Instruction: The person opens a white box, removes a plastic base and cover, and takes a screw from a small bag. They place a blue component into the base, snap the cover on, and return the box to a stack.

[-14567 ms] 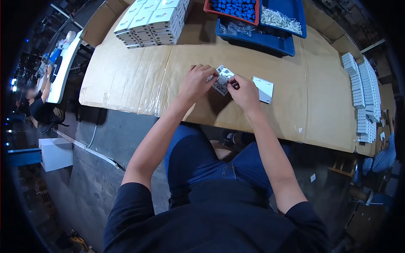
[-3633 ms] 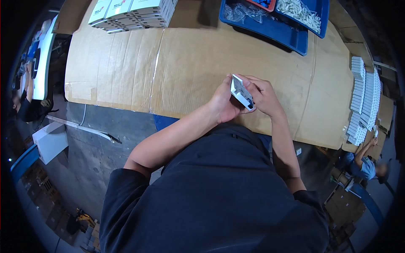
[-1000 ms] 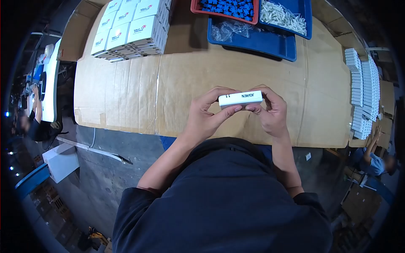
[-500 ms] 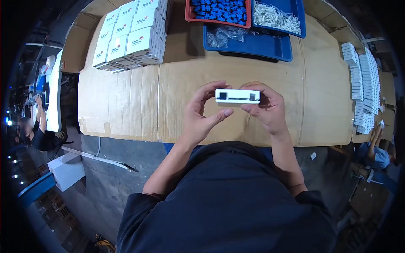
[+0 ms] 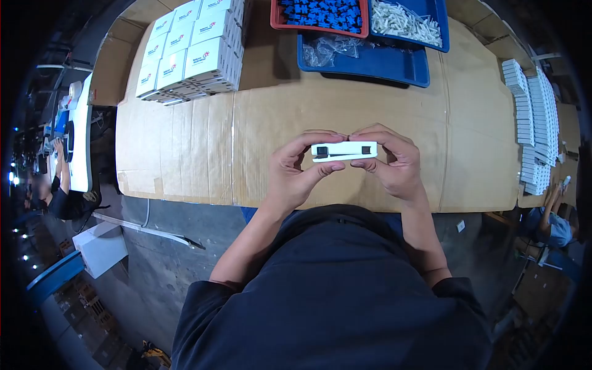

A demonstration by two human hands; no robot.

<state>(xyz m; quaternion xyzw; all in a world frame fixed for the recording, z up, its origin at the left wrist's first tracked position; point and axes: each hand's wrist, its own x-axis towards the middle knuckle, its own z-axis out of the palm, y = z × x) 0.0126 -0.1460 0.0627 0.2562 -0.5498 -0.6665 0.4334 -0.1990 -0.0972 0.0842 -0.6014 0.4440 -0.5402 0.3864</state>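
Between my two hands, above the cardboard-covered table, is a small white plastic case (image 5: 345,148), seen edge-on. Dark square openings show near both ends of its edge, and a thin dark seam widens toward the left. My left hand (image 5: 295,169) pinches its left half, fingers along the top and thumb underneath. On the right half, my right hand (image 5: 395,161) grips in the same way, its thumb below and fingers over the top. The fingertips of both hands nearly meet at the upper middle. The case's far side is hidden.
Stacked white boxes (image 5: 187,60) stand at the back left. A red tray (image 5: 275,23) of blue parts, a blue tray (image 5: 445,37) of white pieces and another blue tray (image 5: 394,71) with clear bags are behind. White stacks (image 5: 526,117) line the right. Two people work at the sides.
My left fingers and thumb have closed onto the case. The case has shifted slightly down and left, and its two halves sit closer together at the right end.
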